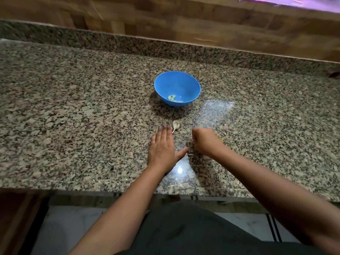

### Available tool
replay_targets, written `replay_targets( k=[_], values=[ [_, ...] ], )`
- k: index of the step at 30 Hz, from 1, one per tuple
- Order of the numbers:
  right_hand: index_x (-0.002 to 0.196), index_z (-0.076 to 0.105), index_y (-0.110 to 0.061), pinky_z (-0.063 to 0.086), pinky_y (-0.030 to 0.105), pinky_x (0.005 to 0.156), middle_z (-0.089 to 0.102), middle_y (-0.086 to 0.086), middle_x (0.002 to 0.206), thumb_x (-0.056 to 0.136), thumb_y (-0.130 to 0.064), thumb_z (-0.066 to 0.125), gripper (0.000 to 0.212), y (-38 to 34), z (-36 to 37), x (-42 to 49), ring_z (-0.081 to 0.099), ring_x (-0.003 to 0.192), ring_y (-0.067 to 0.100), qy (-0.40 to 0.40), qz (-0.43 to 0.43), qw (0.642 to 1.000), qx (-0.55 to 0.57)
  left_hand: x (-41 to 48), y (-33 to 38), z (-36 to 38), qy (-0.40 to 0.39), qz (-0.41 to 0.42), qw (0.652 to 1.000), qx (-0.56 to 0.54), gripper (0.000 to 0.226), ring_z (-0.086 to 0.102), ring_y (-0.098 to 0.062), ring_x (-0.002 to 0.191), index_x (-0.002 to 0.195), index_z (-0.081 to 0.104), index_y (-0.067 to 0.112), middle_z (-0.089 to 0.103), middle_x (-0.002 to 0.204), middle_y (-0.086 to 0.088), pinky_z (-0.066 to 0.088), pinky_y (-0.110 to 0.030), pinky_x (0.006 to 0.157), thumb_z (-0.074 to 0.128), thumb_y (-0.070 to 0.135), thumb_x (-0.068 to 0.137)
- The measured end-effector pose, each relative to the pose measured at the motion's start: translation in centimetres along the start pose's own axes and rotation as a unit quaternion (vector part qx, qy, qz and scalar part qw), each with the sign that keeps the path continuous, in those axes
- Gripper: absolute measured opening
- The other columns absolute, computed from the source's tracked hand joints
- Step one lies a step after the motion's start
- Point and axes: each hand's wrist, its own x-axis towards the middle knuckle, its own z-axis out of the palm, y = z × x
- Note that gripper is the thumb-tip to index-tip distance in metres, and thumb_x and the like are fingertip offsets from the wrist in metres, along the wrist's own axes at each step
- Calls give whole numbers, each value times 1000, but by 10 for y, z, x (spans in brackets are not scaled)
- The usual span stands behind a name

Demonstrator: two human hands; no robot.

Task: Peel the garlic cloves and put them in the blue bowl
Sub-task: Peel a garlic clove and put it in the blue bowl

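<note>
Granite counter (82, 111), wood wall (184, 24). L hand (161, 148) fingers flat; R hand (204, 142) fingers curled, maybe holding sth, unclear.

Both bare arms reach forward from the lower edge of the head view, the left forearm (119, 208) angling in from the left and the right forearm (266, 181) from the right. The left hand (161, 146) lies flat, palm down, fingers straight and together, thumb splayed toward the right hand (204, 142), which is curled knuckles-up just beside it, its underside hidden.
</note>
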Motion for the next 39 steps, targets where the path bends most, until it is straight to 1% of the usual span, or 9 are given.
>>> replay_targets(
  k=[4,6,9,11,15,19,27,33,39],
  values=[
    [77,48,-11,41,21,66,54,2,83,85,-6,60,15,0,5,1,50,76,15,-12,-29,999,-24,0,-2,2,0,6,1000,-17,97,-5,-22,146,149,-6,6,-5,158,-9,-3,-34,116,27,72,85],
    [81,55,-4,46,17,60,61,5,86,86,-1,58,7,10,6,-1,58,74,14,-17,57,987,148,-1,-2,2,38,17,995,-91,87,3,-21,146,149,4,7,5,158,-7,2,-31,115,36,62,89],
    [95,61,5,53,19,58,66,13,89,85,1,60,11,25,5,-12,62,66,13,-8,172,849,499,2,8,-6,117,37,963,-238,48,39,-20,127,132,45,12,47,133,-2,31,-26,105,45,39,93],
    [99,61,8,56,23,64,66,15,88,84,3,59,16,27,3,-20,63,66,17,-1,186,755,629,8,19,-16,68,52,947,-310,29,49,-16,106,113,57,14,55,109,0,43,-25,88,45,34,95],
    [101,56,10,57,22,62,65,17,80,82,8,57,20,22,-8,-27,63,64,20,15,156,646,747,17,37,-32,-33,83,921,-379,27,49,-9,72,99,55,10,54,84,3,34,-22,57,40,32,99],
    [93,60,9,55,20,56,63,16,74,83,3,57,12,25,-22,-29,61,57,17,-4,123,686,717,26,45,-37,-18,96,914,-395,20,42,-10,76,92,47,11,43,84,4,34,-27,62,36,24,101],
    [85,58,-3,47,26,52,58,6,68,96,-16,49,20,25,-47,-24,54,56,15,-72,45,882,463,32,48,-51,-85,112,870,-473,26,45,-8,55,81,44,19,47,69,3,40,-24,53,32,26,102],
    [79,56,-6,39,21,45,54,3,65,97,-12,46,21,19,-47,-24,46,51,11,-77,53,857,506,31,51,-59,-107,65,824,-553,25,41,-7,47,81,45,16,41,65,-1,40,-22,46,33,21,102],
    [81,58,-6,38,22,51,53,1,68,94,-9,47,18,10,-14,-29,43,56,9,62,25,951,301,28,52,-55,-178,-42,778,-601,24,37,-6,48,104,50,5,45,76,0,37,-18,40,33,22,102]
  ],
)
